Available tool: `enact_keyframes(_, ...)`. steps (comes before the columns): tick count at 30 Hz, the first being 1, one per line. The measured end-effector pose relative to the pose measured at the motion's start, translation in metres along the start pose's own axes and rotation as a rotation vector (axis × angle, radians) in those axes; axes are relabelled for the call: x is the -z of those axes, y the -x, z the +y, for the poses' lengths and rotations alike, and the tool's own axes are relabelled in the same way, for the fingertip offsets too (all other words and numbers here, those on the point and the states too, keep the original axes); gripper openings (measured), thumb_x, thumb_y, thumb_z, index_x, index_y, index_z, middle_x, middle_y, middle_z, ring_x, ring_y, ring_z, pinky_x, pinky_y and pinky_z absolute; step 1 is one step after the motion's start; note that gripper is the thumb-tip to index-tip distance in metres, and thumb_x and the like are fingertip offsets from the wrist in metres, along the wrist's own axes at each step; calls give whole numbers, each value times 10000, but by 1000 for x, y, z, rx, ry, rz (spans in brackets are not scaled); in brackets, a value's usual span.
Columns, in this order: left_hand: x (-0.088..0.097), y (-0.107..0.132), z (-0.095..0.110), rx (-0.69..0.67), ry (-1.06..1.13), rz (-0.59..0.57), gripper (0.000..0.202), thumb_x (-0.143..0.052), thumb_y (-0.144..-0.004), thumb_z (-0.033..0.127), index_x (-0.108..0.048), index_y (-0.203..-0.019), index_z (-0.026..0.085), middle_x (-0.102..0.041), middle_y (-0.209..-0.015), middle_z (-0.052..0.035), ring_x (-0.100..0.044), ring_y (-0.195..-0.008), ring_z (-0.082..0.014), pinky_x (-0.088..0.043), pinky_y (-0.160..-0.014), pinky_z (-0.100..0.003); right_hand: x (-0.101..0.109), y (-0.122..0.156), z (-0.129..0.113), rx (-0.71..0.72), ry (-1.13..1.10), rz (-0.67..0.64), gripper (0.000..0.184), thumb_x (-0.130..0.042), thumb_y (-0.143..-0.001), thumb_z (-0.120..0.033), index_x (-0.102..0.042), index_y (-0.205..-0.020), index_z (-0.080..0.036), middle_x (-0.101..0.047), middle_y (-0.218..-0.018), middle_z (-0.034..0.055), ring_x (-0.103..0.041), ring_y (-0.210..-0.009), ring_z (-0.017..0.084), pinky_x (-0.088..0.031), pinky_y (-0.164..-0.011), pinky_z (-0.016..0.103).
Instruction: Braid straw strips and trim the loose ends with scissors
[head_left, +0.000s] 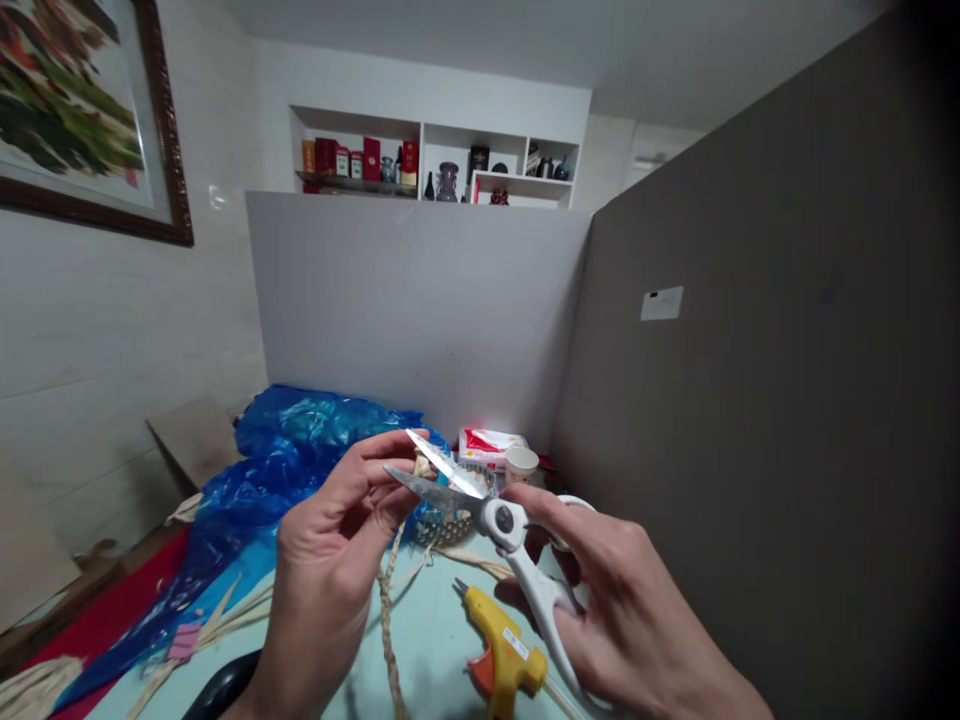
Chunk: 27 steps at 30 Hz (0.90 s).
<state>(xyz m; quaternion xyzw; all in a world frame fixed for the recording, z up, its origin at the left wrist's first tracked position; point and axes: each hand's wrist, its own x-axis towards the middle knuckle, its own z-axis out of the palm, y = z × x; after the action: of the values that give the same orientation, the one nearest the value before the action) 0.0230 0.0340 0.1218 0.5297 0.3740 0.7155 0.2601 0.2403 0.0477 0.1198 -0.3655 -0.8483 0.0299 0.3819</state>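
Note:
My left hand (337,540) pinches the end of a braided cord (388,630) of pale, straw-like strands, which hangs down to the table. A small knotted bit of it (424,463) shows at the fingertips. My right hand (607,590) grips white-handled scissors (504,520) by the loops. Their blades are parted and point left, right by the knotted end; whether they touch it I cannot tell. Below the scissors, a yellow glue gun (504,640) with an orange trigger lies on the table.
Blue plastic sheeting (300,440) is heaped at the back left. Behind my hands are a perforated metal basket (442,527), a paper cup (520,462) and a red-and-white tissue pack (487,447). Loose pale strands (225,625) and a pink clip (184,642) lie left. Grey partitions (420,290) stand behind and right.

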Motion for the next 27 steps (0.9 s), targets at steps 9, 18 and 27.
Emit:
enact_keyframes(9,2,-1,-2,-2,51,-58,139,-665,-934,277,-800,-917,309,-670,-1284,23,-614,-1170,-164,-475,-973,-212,-2,-1,4,242,330,207,735,-467,-620,-71,-588,-1338,-168,-666,-715,27,-606,-581,173,-458,-516,263)
enact_keyframes(18,1,2,2,6,37,-28,140,-682,-922,286,-820,-920,310,-679,-1264,15,-622,-1158,-173,-498,-943,-209,-7,-3,12,335,455,320,747,-446,-628,-35,-547,-1353,-178,-637,-636,-11,-592,-530,160,-440,-497,255)
enact_keyframes(27,0,6,10,-68,-93,26,166,-688,-904,249,-829,-940,329,-712,-1242,21,-633,-1183,-178,-523,-947,-205,-4,-2,12,360,450,330,727,-453,-653,-6,-570,-1351,-170,-656,-640,-22,-577,-528,143,-427,-523,259)
